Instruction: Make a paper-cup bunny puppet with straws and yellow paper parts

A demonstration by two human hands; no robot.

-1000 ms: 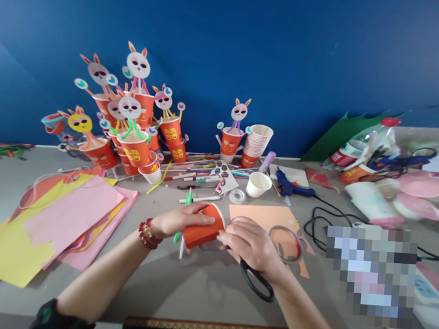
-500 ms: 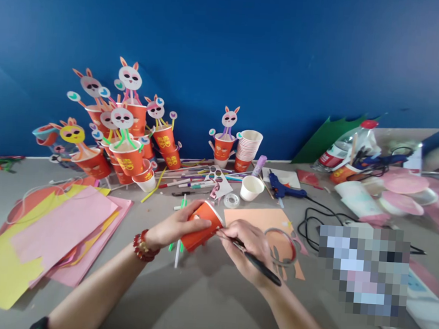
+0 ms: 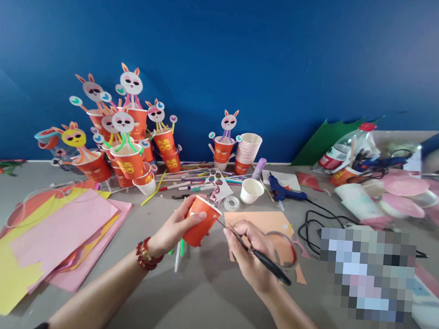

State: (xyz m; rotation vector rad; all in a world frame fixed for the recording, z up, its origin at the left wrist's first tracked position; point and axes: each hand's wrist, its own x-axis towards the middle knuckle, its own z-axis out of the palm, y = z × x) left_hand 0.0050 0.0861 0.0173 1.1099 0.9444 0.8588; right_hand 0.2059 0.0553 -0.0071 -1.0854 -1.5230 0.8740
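Note:
My left hand (image 3: 179, 227) is closed around a red paper cup (image 3: 204, 224), held tilted above the table with its white rim toward the upper right. Closed in my right hand (image 3: 249, 252) is a slim pointed metal tool with a black handle (image 3: 272, 267); its exact kind is unclear. The tool's thin tip lies close to the cup's side near the rim; contact cannot be made out. Beneath the cup, green and clear straws (image 3: 177, 259) lie partly hidden. Beside my right hand, a tape roll (image 3: 292, 252) rests on peach paper (image 3: 271, 221).
Rabbit-faced cups (image 3: 125, 160) stand at back left, above stacked coloured paper (image 3: 68, 234). Behind my hands are a white cup (image 3: 251, 191), a clear tape roll (image 3: 232, 203), a cup stack (image 3: 249, 149) and a blue glue gun (image 3: 283, 189). Its black cable (image 3: 307, 226) loops rightward.
The cup has turned more upright and moved slightly up. My right hand has drawn a little right and down, and the tool tip sits farther out from the cup's side.

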